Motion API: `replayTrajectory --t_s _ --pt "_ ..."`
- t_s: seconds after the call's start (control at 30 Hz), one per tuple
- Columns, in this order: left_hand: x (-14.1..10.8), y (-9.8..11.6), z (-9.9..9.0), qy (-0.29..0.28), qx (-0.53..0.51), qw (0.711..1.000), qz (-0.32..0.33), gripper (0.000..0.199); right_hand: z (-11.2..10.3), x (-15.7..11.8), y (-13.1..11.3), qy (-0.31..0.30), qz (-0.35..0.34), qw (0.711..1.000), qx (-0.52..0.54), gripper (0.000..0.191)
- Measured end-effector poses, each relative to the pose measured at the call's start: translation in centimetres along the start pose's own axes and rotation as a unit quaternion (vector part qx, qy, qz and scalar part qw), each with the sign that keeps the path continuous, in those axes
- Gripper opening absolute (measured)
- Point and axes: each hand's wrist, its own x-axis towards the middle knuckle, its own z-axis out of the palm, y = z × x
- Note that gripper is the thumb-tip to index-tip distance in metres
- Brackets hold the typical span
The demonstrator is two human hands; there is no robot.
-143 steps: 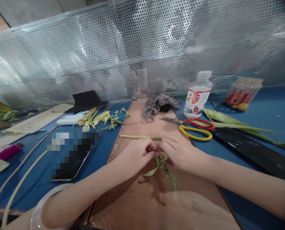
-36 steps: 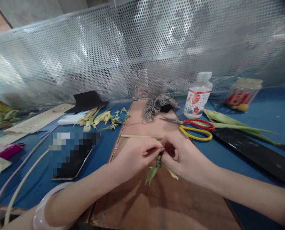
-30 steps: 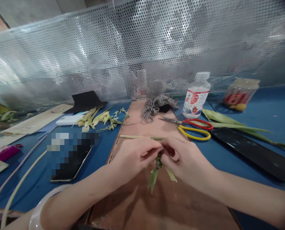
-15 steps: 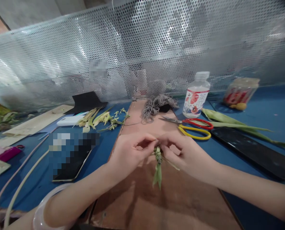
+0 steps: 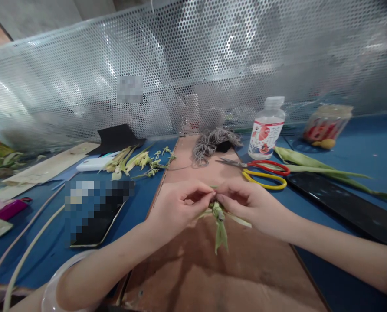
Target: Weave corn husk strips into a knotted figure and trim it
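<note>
Between my two hands hangs a small knotted figure of green corn husk [image 5: 220, 232], with pale strips sticking out to both sides. My left hand [image 5: 182, 203] pinches its top with thumb and forefinger. My right hand [image 5: 242, 199] pinches the same spot, fingertips meeting those of the left. What lies exactly under the fingertips is hidden. Beyond my hands, scissors [image 5: 265, 173] with one red and one yellow handle lie with their blades pointing left. A tangle of grey yarn [image 5: 209, 145] rests farther back, one strand running left.
Husk scraps [image 5: 138, 161] and a phone [image 5: 96, 225] lie on the left, near cables [image 5: 27, 242]. To the right are a labelled bottle [image 5: 267, 130], a jar [image 5: 328, 123], long green husks [image 5: 320, 167] and a dark phone [image 5: 339, 203]. A perforated metal screen [image 5: 180, 56] stands behind.
The husk figure has swung slightly right and turned, so its side strips show more. Both hands keep their pinch at nearly the same place.
</note>
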Motion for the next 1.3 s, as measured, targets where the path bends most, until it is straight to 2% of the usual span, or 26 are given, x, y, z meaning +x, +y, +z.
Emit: replayTrajectory --t_s 0.17,0.3,0.43,0.6,0.7,0.87,1.13,1.3 --pt "0.0 -0.3 -0.1 -0.009 0.015 1.0 0.022 0.012 0.3 0.0 -0.3 0.026 0.008 0.999 -0.022 0.016" --pt "0.0 -0.3 -0.1 -0.007 0.011 0.999 0.052 0.012 1.0 -0.3 -0.6 0.088 -0.021 0.991 -0.099 0.018" --pt "-0.1 0.0 0.0 0.011 0.014 0.996 0.085 0.012 1.7 -0.7 -0.7 0.145 -0.02 0.981 -0.13 0.014" --pt "-0.3 0.6 0.0 0.04 -0.001 0.996 0.085 0.009 1.9 -1.0 -0.9 0.166 -0.016 0.979 -0.117 0.013" --pt "-0.3 0.7 0.0 0.051 -0.025 0.996 0.067 0.009 1.6 -0.9 -0.8 0.148 -0.023 0.987 -0.055 0.012" --pt "-0.2 0.4 -0.1 0.048 -0.044 0.997 0.033 0.007 0.8 -0.4 -0.4 0.058 0.021 0.994 0.093 0.016" --pt "-0.2 0.5 0.2 0.032 -0.059 0.997 0.024 0.007 -0.4 0.4 0.4 -0.043 0.057 0.983 0.167 0.023" --pt "-0.1 0.7 0.1 0.015 -0.085 0.996 0.002 0.007 -0.9 0.6 1.1 -0.053 0.081 0.972 0.215 0.025"
